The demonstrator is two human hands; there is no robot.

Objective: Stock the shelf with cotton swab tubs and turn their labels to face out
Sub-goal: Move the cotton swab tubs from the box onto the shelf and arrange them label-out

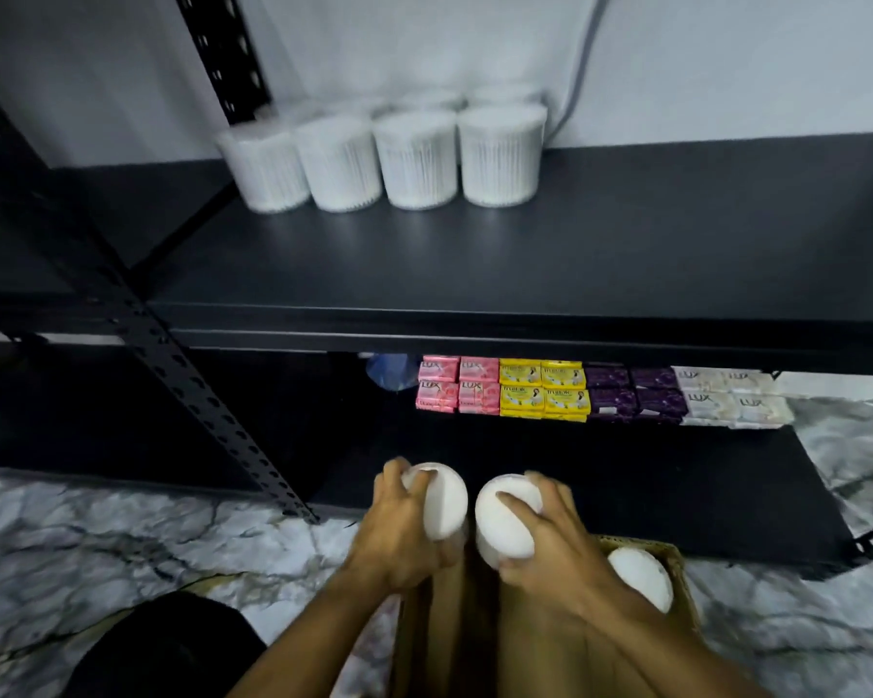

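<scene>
2 more tubs in your hands, shelf only partly stocked

Your left hand is wrapped around 1 tub and your right hand grips another tub, both held low over the cardboard box, with a 3rd tub just right of your right hand still sitting in it. Well above and ahead of your hands, the shelf already has a front row of 4 tubs at its back left, so most of it looks left to fill. A 2nd row behind them is blurry, so no count. Can't make out any labels, and your arms hide most of the box.
</scene>
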